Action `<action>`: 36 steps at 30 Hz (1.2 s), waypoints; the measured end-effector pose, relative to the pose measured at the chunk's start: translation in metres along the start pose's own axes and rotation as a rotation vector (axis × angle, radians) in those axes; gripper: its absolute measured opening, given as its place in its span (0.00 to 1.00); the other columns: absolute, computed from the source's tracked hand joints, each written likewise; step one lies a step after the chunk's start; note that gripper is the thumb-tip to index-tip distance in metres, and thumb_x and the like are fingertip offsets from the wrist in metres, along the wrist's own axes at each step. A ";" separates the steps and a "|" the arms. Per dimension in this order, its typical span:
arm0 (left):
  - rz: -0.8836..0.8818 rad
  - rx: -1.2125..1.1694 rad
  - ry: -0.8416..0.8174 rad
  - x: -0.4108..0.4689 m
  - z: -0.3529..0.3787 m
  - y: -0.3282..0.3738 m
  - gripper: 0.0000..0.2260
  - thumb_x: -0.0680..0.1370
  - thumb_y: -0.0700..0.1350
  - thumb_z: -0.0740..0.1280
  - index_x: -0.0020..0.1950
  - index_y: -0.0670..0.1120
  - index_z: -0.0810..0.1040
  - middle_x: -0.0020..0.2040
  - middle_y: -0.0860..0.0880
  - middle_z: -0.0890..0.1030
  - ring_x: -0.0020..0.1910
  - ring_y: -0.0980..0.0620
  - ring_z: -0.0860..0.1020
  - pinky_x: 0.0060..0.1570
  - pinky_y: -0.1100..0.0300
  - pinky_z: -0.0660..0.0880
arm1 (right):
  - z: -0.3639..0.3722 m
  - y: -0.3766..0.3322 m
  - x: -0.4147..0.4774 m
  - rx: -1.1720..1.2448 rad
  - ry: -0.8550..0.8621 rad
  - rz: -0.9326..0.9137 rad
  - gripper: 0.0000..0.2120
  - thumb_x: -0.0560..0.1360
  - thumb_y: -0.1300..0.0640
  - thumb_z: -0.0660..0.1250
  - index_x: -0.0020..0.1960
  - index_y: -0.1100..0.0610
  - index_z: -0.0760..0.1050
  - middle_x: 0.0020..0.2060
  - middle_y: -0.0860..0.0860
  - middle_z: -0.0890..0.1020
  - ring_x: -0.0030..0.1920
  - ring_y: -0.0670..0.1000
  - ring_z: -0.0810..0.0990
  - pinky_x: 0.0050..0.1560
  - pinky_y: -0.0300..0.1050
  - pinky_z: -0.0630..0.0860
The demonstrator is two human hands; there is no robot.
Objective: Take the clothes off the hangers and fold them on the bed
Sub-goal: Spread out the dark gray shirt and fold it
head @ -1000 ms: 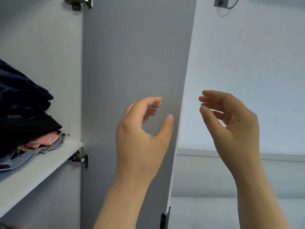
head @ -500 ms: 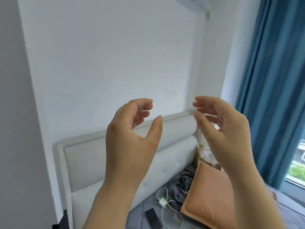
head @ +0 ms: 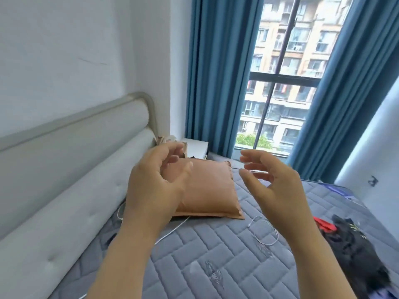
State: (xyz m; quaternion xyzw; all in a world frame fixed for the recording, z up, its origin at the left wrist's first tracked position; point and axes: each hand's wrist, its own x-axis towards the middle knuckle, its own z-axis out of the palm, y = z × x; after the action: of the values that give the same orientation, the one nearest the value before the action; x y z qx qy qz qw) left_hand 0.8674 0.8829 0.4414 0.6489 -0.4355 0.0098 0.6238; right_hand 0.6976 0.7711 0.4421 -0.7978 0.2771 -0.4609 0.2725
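Left hand and right hand hover above bed, fingers loosely curled, empty; orange pillow behind, black garment at right.

Grey quilted mattress, orange pillow, teal curtains, white headboard, black clothes.

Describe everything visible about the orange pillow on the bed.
The orange pillow is a plump square cushion in smooth fabric with a flat seamed border. It lies flat on the grey quilted mattress near the headboard, a white cable reaching its near edge. The left hand hides its left part; contact cannot be told.
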 end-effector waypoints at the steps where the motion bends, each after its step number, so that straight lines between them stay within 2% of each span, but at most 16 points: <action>1: -0.011 0.001 -0.041 -0.006 0.010 -0.003 0.12 0.72 0.43 0.73 0.54 0.55 0.80 0.49 0.59 0.82 0.50 0.64 0.79 0.52 0.71 0.73 | -0.009 0.008 -0.009 -0.016 -0.003 0.038 0.13 0.75 0.59 0.69 0.57 0.46 0.78 0.49 0.38 0.82 0.52 0.39 0.80 0.51 0.34 0.77; 9: -0.035 -0.019 -0.308 -0.049 0.115 0.005 0.11 0.72 0.44 0.72 0.53 0.55 0.80 0.50 0.59 0.81 0.50 0.63 0.78 0.53 0.66 0.74 | -0.108 0.076 -0.071 -0.118 -0.001 0.289 0.14 0.75 0.57 0.69 0.56 0.41 0.76 0.50 0.36 0.81 0.52 0.36 0.78 0.52 0.32 0.75; 14: -0.042 -0.081 -0.417 -0.088 0.197 0.040 0.11 0.73 0.44 0.72 0.53 0.55 0.80 0.49 0.59 0.81 0.49 0.62 0.79 0.48 0.70 0.74 | -0.186 0.121 -0.103 -0.210 0.022 0.369 0.14 0.75 0.56 0.70 0.59 0.47 0.78 0.51 0.40 0.81 0.51 0.37 0.78 0.52 0.34 0.76; 20: -0.039 -0.115 -0.570 -0.125 0.274 0.076 0.12 0.73 0.42 0.72 0.55 0.53 0.80 0.49 0.59 0.81 0.49 0.62 0.79 0.55 0.59 0.76 | -0.259 0.166 -0.141 -0.270 0.081 0.477 0.14 0.74 0.56 0.70 0.58 0.47 0.79 0.50 0.39 0.82 0.48 0.39 0.80 0.50 0.36 0.78; 22: -0.036 -0.117 -0.608 -0.133 0.291 0.080 0.12 0.73 0.42 0.72 0.54 0.53 0.80 0.49 0.60 0.81 0.49 0.63 0.79 0.54 0.61 0.76 | -0.275 0.173 -0.151 -0.273 0.110 0.521 0.13 0.74 0.57 0.70 0.56 0.45 0.78 0.49 0.39 0.82 0.48 0.39 0.80 0.50 0.38 0.77; 25: -0.015 -0.133 -0.672 -0.141 0.315 0.080 0.11 0.73 0.42 0.72 0.54 0.52 0.80 0.49 0.59 0.81 0.49 0.64 0.79 0.52 0.66 0.74 | -0.293 0.178 -0.165 -0.307 0.151 0.578 0.14 0.73 0.58 0.70 0.53 0.40 0.77 0.47 0.37 0.81 0.48 0.38 0.80 0.48 0.34 0.75; 30: 0.014 -0.142 -0.833 -0.144 0.348 0.077 0.10 0.74 0.44 0.72 0.54 0.54 0.79 0.50 0.60 0.81 0.49 0.64 0.78 0.49 0.69 0.72 | -0.320 0.177 -0.183 -0.355 0.272 0.686 0.14 0.74 0.60 0.70 0.55 0.43 0.77 0.48 0.37 0.81 0.48 0.37 0.79 0.49 0.34 0.75; 36: 0.027 -0.175 -0.917 -0.165 0.394 0.086 0.09 0.74 0.43 0.72 0.52 0.54 0.80 0.49 0.61 0.81 0.48 0.64 0.78 0.47 0.74 0.70 | -0.354 0.190 -0.199 -0.380 0.335 0.738 0.15 0.75 0.59 0.70 0.51 0.38 0.75 0.48 0.37 0.81 0.48 0.36 0.79 0.46 0.28 0.74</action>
State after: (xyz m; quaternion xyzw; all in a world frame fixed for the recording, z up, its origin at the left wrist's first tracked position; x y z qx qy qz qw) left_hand 0.5069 0.6656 0.3313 0.5255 -0.6737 -0.3068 0.4193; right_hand 0.2633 0.7126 0.3457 -0.5956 0.6633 -0.3968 0.2188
